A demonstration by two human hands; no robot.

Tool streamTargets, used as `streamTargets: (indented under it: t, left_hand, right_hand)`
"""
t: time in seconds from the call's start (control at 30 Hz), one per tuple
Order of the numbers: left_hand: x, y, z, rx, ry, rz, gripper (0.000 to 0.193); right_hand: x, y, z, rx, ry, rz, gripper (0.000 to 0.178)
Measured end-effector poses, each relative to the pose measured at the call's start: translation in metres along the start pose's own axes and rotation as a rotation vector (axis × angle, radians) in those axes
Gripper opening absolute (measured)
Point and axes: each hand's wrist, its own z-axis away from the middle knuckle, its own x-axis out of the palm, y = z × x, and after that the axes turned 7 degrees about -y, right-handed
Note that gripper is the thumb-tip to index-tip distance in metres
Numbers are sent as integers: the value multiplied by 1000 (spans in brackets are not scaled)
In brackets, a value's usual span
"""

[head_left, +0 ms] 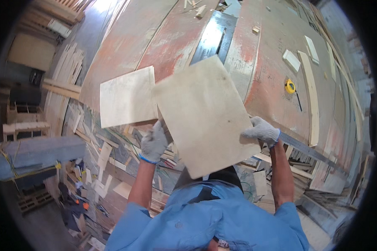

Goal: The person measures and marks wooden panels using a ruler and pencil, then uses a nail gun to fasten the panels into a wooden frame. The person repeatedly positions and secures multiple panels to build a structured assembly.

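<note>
Beyond the blue shirt (171, 221), the large board (207, 117) seems light, stiff, best held by opposite edges: right hand (262, 131) grips one; left hand (153, 144), cannot tell.

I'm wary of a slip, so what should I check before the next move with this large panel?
1. Right hand on the large plywood panel's edge: ok.
2. Left hand gripping that panel: cannot tell; contact is unclear.
3. Work gloves on both hands: ok.
4. Large panel apart from the smaller panel: cannot tell; they overlap in this view.
5. Yellow tape measure away from the panel: ok, farther right on the table.
6. Scraps tidied away: not ok; wood offcuts lie scattered at lower left.
</note>
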Motion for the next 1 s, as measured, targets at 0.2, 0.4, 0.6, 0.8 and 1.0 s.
streamTargets:
  t: [0.2,0.4,0.6,0.8,1.0]
  left_hand:
    - [6,-69,32,-267,361,-665,31]
    - [55,-117,38,-351,513,-355,22]
    - [53,-137,39,-254,481,-260,23]
    - [12,-159,28,-240,483,-214,17]
    - [-24,-170,26,-263,400,-128,18]
  right_hand:
    - [-40,-19,3,328,77,400,37]
    - [-71,-19,11,111,296,505,30]
    - [-109,42,49,-154,939,422,31]
    - [-37,140,63,-121,1005,164,24]
    - [15,169,36,-112,952,258,28]
